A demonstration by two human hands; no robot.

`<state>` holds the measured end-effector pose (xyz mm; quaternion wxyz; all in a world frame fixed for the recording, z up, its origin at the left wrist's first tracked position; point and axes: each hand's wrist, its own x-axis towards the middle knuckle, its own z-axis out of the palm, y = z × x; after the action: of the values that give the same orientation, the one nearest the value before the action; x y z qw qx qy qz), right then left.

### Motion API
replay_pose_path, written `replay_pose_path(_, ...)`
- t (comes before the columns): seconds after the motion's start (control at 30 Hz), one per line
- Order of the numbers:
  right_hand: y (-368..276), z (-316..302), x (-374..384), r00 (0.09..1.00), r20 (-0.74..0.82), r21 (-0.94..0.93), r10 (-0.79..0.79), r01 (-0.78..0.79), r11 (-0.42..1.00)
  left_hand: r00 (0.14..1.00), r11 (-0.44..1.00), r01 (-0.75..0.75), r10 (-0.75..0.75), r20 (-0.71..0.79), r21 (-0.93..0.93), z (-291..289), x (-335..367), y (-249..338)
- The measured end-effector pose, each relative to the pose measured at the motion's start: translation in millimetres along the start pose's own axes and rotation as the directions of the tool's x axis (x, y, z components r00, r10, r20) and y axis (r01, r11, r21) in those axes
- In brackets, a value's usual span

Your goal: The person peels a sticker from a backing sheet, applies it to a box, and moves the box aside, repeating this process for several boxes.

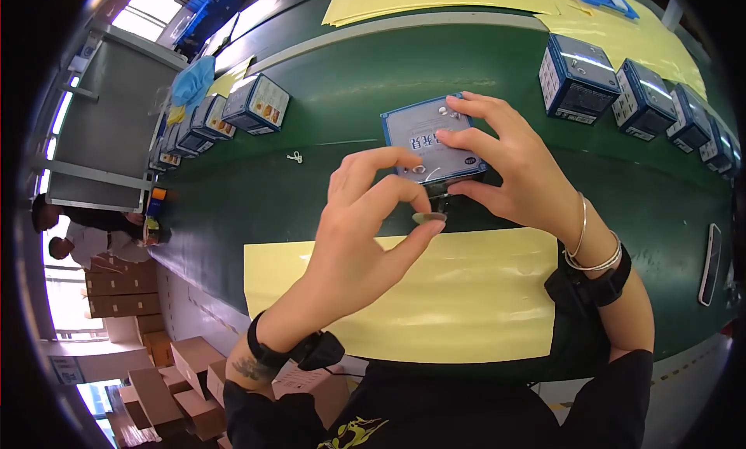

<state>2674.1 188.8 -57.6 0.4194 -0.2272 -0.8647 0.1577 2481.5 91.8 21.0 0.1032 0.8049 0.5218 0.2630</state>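
Observation:
A blue-edged box (406, 125) with a grey printed top sits on the green table in front of me. My right hand (517, 157) is closed on its right side, the fingers over the top and the thumb low at the near edge. Between thumb and index finger, my left hand (361, 220) pinches a small flat round disc (429, 216), dull olive in colour, just in front of the box's near side. The other left fingers reach to the near left part of the box top. My right hand partly hides the box.
Similar blue boxes stand in rows at left (258, 105) and right (583, 80). A yellow sheet (466, 293) lies nearest me. A small white piece (294, 157) lies left of centre; a phone (709, 264) rests at far right. Cardboard boxes (198, 363) are stacked beyond the table at left.

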Motion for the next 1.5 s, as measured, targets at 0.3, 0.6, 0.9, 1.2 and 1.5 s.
replay_pose_path(0.3, 3.4, -2.9, -4.0, 1.000, -0.015, 0.009, 0.022, -0.022, 1.000, 0.987, 0.983, 0.158, -0.157, 0.017, -0.089, 11.5, 15.0, 4.8)
replay_pose_path(0.6, 16.0, 49.1, 50.0, 0.991, -0.047, -0.005, 0.126, -0.126, 0.992, 0.927, 0.913, 0.358, -0.373, -0.042, -0.197, -22.5, -49.7, -6.3)
replay_pose_path(0.9, 36.8, 43.5, 105.8, 0.986, 0.149, -0.392, 0.069, -0.006, 0.920, 0.916, 0.891, 0.366, -0.396, -0.064, -0.268, -17.4, -71.5, -14.9)
replay_pose_path(1.2, 98.3, -116.8, -0.5, 0.851, 0.087, -0.619, 0.518, -0.361, 0.697, 0.983, 0.973, 0.180, -0.172, 0.069, -0.143, 4.3, -10.3, 27.0)
replay_pose_path(1.5, 26.4, -56.2, -13.4, 0.973, 0.124, 0.132, 0.194, -0.210, 0.969, 0.993, 0.991, -0.085, 0.076, -0.087, -0.103, 34.7, 21.4, 34.1)
